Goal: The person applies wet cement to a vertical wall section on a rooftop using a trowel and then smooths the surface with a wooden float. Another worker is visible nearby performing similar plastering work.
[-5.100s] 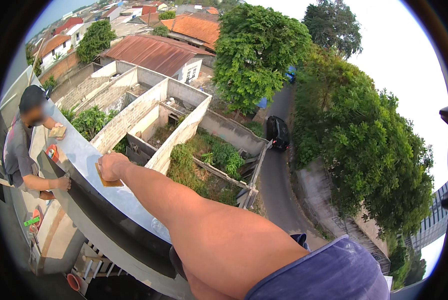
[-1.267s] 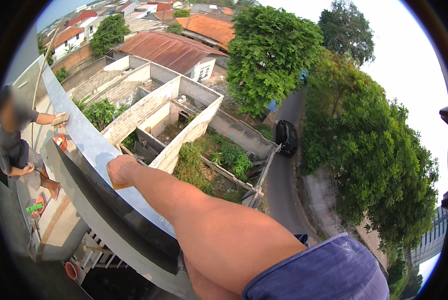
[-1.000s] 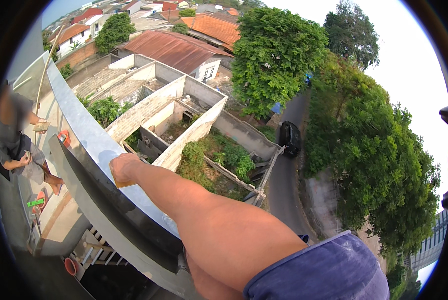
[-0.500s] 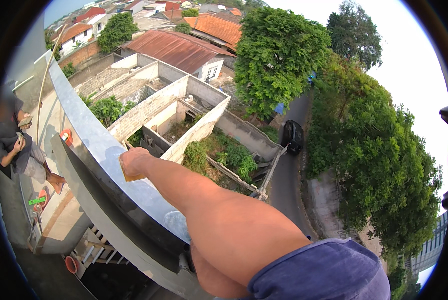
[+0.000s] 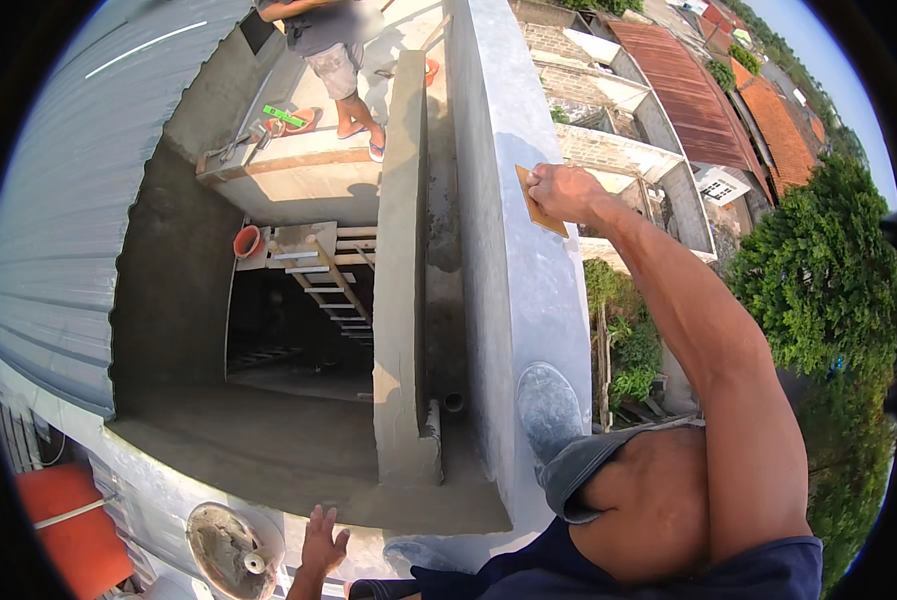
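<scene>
Right hand (image 5: 566, 193) gripping flat tan rectangular board (image 5: 542, 213) | beneath its fingers, against smooth grey plastered ledge (image 5: 539, 310) | left hand (image 5: 320, 547) spread, apparently empty | risk: slackened grip could drop board outward

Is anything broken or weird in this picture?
Yes, one thing: the block-walled building beyond the person's right hand has rooms with no roof over them, so it looks unfinished or ruined. Also, left of the left hand, the round tub looks smeared and dirty inside.
</scene>
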Demonstrator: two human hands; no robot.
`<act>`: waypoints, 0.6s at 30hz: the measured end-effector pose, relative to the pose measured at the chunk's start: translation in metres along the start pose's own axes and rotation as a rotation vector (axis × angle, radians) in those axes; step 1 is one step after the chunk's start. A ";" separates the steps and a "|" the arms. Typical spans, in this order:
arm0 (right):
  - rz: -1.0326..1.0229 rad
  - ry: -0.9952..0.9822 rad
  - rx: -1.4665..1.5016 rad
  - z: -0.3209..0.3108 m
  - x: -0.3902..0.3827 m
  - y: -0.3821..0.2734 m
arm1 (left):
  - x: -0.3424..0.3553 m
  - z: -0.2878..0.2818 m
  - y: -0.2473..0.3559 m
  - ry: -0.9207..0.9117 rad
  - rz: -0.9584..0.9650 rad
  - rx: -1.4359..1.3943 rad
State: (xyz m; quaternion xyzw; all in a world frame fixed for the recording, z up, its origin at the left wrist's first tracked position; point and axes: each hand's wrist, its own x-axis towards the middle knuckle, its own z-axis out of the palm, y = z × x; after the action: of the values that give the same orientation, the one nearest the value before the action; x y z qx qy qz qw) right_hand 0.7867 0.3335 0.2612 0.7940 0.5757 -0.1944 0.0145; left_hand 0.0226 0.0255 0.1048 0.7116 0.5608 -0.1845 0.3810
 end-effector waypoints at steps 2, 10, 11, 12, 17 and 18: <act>-0.070 0.052 -0.096 -0.011 0.020 -0.019 | -0.011 -0.024 0.027 -0.095 -0.014 0.010; -0.174 -0.046 0.185 -0.012 0.125 -0.114 | -0.026 -0.048 0.044 -0.393 -0.480 -0.185; -0.102 0.002 0.361 0.004 0.134 -0.123 | -0.022 -0.039 0.039 -0.326 -0.601 -0.253; -0.048 0.050 0.552 0.029 0.141 -0.132 | -0.018 -0.030 0.033 -0.279 -0.748 -0.322; 0.326 -0.017 1.305 0.200 0.155 -0.136 | 0.012 0.031 0.027 -0.143 -1.029 -0.467; 0.410 -0.040 1.345 0.242 0.151 -0.128 | 0.017 0.036 0.025 -0.211 -1.012 -0.515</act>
State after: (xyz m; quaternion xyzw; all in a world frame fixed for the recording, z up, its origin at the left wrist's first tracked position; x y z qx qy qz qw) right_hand 0.6381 0.4538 0.0136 0.7196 0.1691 -0.5163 -0.4326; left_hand 0.0566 0.0078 0.0786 0.2166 0.8171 -0.2714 0.4601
